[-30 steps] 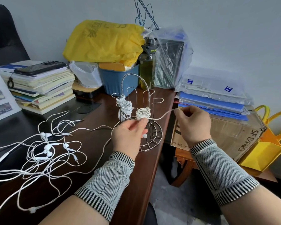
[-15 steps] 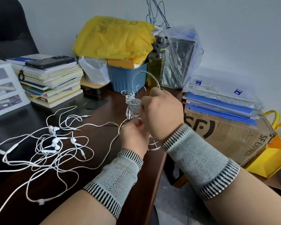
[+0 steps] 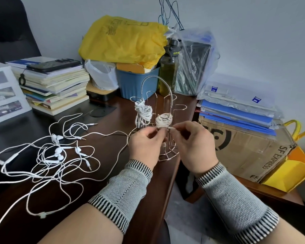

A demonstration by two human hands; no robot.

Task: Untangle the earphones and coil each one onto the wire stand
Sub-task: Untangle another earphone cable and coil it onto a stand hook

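Note:
A metal wire stand (image 3: 167, 152) sits near the desk's right edge. One white earphone coil (image 3: 143, 110) hangs on its left hook. A second white coil (image 3: 163, 121) is wound on a nearer hook. My right hand (image 3: 195, 147) pinches the short free end of that second cord just right of the coil. My left hand (image 3: 146, 145) is curled at the stand just below the coil, and I cannot see what its fingers hold. A tangle of white earphones (image 3: 58, 152) lies spread on the dark desk to the left, one cord running toward my left hand.
A stack of books (image 3: 56, 88) with a phone on top stands at the back left. A blue bin (image 3: 136, 83) under a yellow bag, a bottle (image 3: 168, 73) and a plastic bag crowd the back. A cardboard box (image 3: 245, 148) with folders sits right of the desk edge.
My right hand has swung from over the stand back to its right side, wrapping the cord; the free end is now much shorter than a second ago.

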